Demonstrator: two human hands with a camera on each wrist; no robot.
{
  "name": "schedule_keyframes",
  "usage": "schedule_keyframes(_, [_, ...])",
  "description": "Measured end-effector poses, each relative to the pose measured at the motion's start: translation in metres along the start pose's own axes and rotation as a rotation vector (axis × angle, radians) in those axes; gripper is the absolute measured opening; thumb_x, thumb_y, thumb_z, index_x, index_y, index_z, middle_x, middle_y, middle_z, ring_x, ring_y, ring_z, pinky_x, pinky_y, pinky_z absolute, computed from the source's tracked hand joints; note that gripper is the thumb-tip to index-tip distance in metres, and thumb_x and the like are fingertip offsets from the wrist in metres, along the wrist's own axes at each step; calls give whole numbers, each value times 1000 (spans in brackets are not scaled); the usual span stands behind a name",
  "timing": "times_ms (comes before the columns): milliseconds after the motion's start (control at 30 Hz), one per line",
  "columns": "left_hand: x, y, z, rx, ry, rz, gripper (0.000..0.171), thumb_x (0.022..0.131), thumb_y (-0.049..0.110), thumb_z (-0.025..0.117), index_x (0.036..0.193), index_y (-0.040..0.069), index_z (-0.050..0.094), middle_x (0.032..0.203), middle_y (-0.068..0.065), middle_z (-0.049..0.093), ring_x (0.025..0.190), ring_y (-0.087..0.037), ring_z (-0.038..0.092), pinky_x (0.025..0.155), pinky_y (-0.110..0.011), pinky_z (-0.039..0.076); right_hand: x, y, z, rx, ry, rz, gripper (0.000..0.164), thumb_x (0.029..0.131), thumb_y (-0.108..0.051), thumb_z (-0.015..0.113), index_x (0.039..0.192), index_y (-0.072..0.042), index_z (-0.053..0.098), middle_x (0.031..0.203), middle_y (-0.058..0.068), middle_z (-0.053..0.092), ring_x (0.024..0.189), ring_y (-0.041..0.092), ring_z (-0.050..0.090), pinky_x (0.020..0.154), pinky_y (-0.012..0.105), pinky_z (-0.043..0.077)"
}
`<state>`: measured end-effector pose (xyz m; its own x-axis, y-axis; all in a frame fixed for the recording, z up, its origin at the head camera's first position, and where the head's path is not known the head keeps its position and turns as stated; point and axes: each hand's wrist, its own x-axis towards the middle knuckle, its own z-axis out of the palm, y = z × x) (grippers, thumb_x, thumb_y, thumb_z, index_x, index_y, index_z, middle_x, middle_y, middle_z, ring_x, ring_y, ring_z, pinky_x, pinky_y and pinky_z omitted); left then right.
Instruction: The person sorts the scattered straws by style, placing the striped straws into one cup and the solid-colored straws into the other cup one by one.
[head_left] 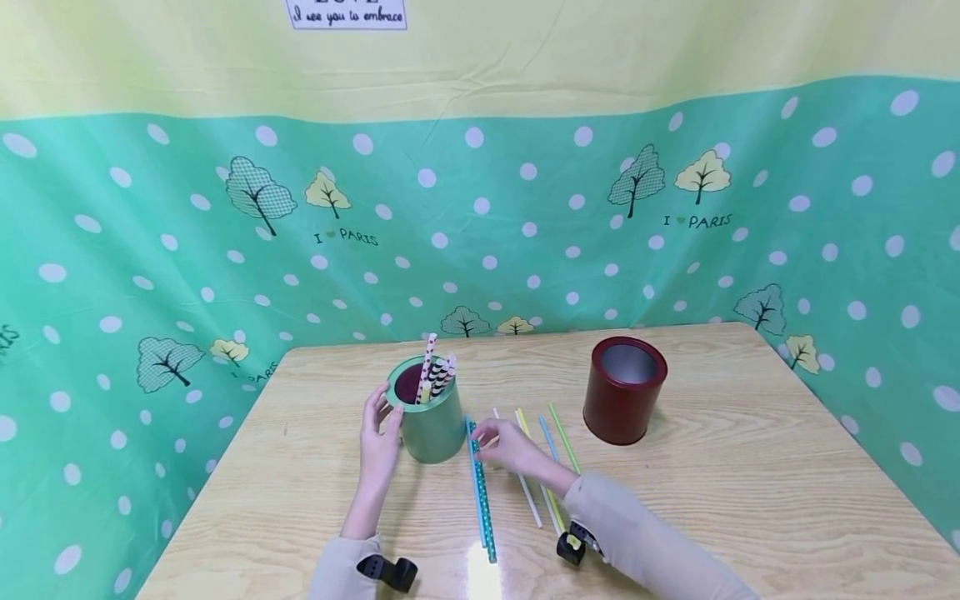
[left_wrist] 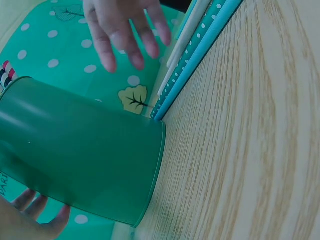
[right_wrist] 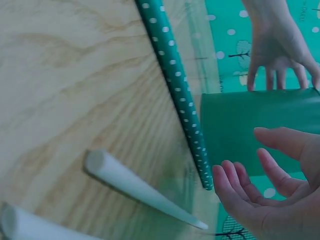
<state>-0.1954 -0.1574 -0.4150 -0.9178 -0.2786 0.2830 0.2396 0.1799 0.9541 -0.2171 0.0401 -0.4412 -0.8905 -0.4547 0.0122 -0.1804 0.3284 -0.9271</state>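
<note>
My left hand [head_left: 380,440] holds the side of the green can [head_left: 433,433], thumb in front and fingers round its far left side. Several patterned straws [head_left: 437,375] lean inside the can, pink-dotted and black-and-white among them. With loosely curved fingers, my right hand [right_wrist: 280,185] hovers just right of the can and holds nothing. Below it on the table lie a green straw with white dots [head_left: 484,508] and a light blue straw [head_left: 476,483], side by side. A white straw [head_left: 529,500] lies a little to the right.
Further right lie a yellow straw [head_left: 555,510], a blue straw [head_left: 549,437] and a green straw [head_left: 564,437]. A dark red can [head_left: 624,396] with an open top stands at the back right of the wooden table [head_left: 750,467]. A dotted green curtain [head_left: 480,250] hangs behind.
</note>
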Motion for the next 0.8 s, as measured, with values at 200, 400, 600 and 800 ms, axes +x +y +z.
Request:
schedule_keyframes(200, [1,1,0,12,-9,-17,42,90,7,47,131,1,35,126,-23,43,113,-32,40,81,-15,37,2,11,4,-63,-4,24,27,70,4,65,96,6,57,89,20,55,73,18,53,54,26,48])
schedule_keyframes(400, [3,-8,-2,-10,-14,-4,42,90,7,47,131,2,36,125,-23,44,113,-32,41,81,-15,38,3,17,8,-122,-17,92,30,69,1,68,97,1,58,88,12,56,76,19,52,56,24,46])
schedule_keyframes(600, [7,-24,-3,-8,-16,-3,43,90,13,49,132,10,37,127,-18,44,114,-28,41,86,-26,40,3,20,10,-123,-24,117,30,68,3,68,97,1,58,85,11,55,66,14,52,52,23,48])
schedule_keyframes(800, [8,-27,-3,1,-4,10,43,90,14,49,132,10,37,127,-18,44,113,-28,41,88,-33,40,2,19,12,-123,-38,128,32,66,6,68,96,2,59,83,10,52,61,12,50,52,22,47])
